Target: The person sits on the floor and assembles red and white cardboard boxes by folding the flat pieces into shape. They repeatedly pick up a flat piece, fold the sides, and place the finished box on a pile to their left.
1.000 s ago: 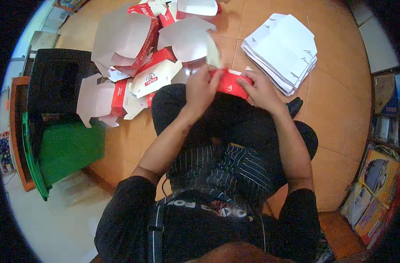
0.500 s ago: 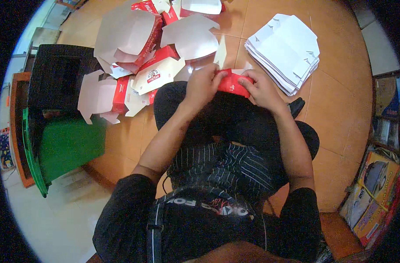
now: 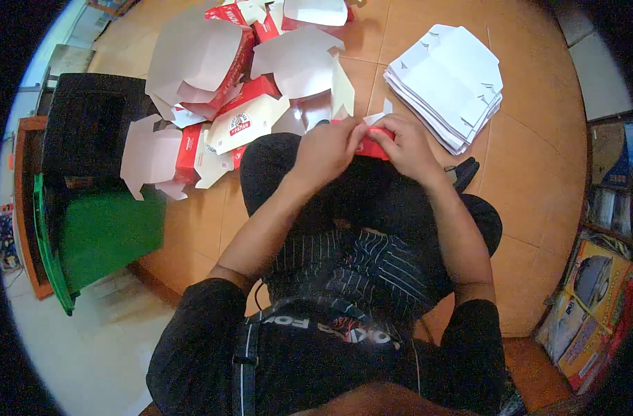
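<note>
Between my two hands, above my crossed legs, is a red and white paperboard food box (image 3: 373, 149), partly folded. My left hand (image 3: 330, 147) grips its left side, thumb and fingers pinched at the edge. On the right side my right hand (image 3: 404, 144) pinches the red panel, with a white flap standing up beyond its fingers. A cream flap (image 3: 342, 87) rises past my left hand. Much of the box is hidden behind my fingers. Several opened red and white boxes (image 3: 241, 125) lie in a heap beyond my left knee.
To the right of my hands lies a stack of flat white box blanks (image 3: 445, 83) on the orange tiled floor (image 3: 531, 159). A green bin (image 3: 115, 232) and a black crate-like container (image 3: 87, 125) stand at left. A strapped printed carton (image 3: 594, 305) sits at far right.
My hands have drawn closer together on the box and my right hand has shifted slightly down. Less of the red panel shows; the cream flap has swung outward to the left.
</note>
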The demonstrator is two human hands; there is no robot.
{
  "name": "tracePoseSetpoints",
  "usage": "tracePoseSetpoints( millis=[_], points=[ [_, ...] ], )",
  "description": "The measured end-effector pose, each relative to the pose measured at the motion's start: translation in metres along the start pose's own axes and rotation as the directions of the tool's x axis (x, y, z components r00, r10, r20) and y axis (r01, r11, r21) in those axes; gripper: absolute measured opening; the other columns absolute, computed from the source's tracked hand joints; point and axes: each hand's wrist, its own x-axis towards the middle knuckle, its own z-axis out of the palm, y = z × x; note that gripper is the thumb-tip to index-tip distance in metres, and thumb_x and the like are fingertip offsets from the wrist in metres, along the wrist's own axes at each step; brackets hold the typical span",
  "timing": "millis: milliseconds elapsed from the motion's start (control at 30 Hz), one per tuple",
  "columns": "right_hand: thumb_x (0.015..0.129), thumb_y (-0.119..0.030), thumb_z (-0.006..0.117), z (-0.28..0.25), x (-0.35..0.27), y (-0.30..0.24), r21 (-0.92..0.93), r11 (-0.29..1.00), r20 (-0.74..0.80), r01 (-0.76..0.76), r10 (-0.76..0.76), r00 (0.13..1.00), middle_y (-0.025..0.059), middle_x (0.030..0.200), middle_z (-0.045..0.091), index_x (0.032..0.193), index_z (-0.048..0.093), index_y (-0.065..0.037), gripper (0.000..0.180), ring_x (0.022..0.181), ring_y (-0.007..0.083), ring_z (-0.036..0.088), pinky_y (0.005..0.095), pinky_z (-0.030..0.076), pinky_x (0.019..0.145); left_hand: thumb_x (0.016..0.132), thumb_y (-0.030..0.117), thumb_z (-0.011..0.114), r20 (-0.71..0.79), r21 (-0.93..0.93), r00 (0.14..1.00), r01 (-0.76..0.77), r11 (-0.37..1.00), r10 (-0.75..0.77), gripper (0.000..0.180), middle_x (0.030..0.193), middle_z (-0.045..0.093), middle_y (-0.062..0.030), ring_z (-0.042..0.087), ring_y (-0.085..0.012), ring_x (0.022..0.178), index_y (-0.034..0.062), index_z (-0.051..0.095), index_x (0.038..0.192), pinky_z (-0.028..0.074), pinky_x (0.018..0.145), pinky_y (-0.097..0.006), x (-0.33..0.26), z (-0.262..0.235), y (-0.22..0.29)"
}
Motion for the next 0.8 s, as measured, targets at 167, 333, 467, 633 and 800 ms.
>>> tracePoseSetpoints(
  millis=[167, 333, 467, 633, 800],
  points=[
    [0.085, -0.029, 0.077, -0.002, 0.003, 0.017, 0.261, 0.964, -0.299, -0.055, 0.135, 0.945, 0.0151, 0.117, 0.063, 0.130, 0.053, -0.003, 0.057, 0.107, 0.0268, 0.062, 0.0397, 0.047, 0.098, 0.099, 0.033, 0.052, -0.315, -0.095, 0.949, 0.001, 0.995, -0.031, 0.032, 0.087, 0.066, -0.0259, 0.066, -0.0417, 0.082, 0.0047, 0.067, 0.096, 0.051, 0.069, -0.048, 0.002, -0.010, -0.014],
    [0.080, -0.036, 0.082, -0.042, 0.000, 0.024, 0.454, 0.889, -0.268, 0.064, 0.068, 0.961, 0.0152, 0.133, 0.055, 0.145, 0.034, -0.001, 0.088, 0.125, 0.0232, 0.051, 0.0391, 0.041, 0.108, 0.103, 0.034, 0.045, -0.130, -0.831, 0.900, 0.130, 0.541, -0.416, 0.040, 0.096, 0.070, -0.0099, 0.066, -0.0170, 0.081, -0.0006, 0.066, 0.111, 0.053, 0.072, -0.031, 0.012, -0.038, -0.076],
    [0.089, -0.016, 0.073, -0.042, -0.003, 0.010, 0.347, 0.931, -0.054, -0.111, 0.138, 0.989, 0.0084, 0.106, 0.069, 0.117, 0.062, 0.002, 0.035, 0.099, 0.0149, 0.063, 0.0329, 0.051, 0.088, 0.105, 0.035, 0.042, -0.177, -0.911, 0.886, 0.017, 0.413, -0.428, 0.044, 0.100, 0.067, -0.0089, 0.064, -0.0133, 0.078, 0.0014, 0.060, 0.128, 0.052, 0.068, -0.028, 0.009, -0.043, -0.090],
    [0.090, -0.008, 0.060, -0.045, -0.003, -0.012, -0.064, 0.997, 0.003, -0.042, 0.043, 0.999, 0.0209, 0.102, 0.070, 0.114, 0.065, -0.002, 0.026, 0.094, 0.0331, 0.069, 0.0395, 0.052, 0.085, 0.099, 0.026, 0.059, -0.492, -0.500, 0.865, -0.181, 0.847, -0.105, 0.047, 0.125, 0.063, -0.0100, 0.060, -0.0106, 0.073, 0.0068, 0.051, 0.141, 0.051, 0.069, -0.023, 0.002, -0.066, -0.066],
    [0.090, -0.006, 0.061, -0.020, -0.010, -0.016, 0.049, 0.985, 0.257, 0.163, -0.170, 0.951, 0.0140, 0.087, 0.071, 0.110, 0.066, -0.001, 0.022, 0.073, 0.0213, 0.069, 0.0333, 0.056, 0.066, 0.090, 0.022, 0.071, 0.208, -0.307, 0.950, -0.164, 0.938, 0.234, 0.054, 0.121, 0.064, -0.0061, 0.061, -0.0119, 0.076, 0.0065, 0.052, 0.139, 0.051, 0.068, -0.025, 0.012, -0.082, -0.003]
  ],
)
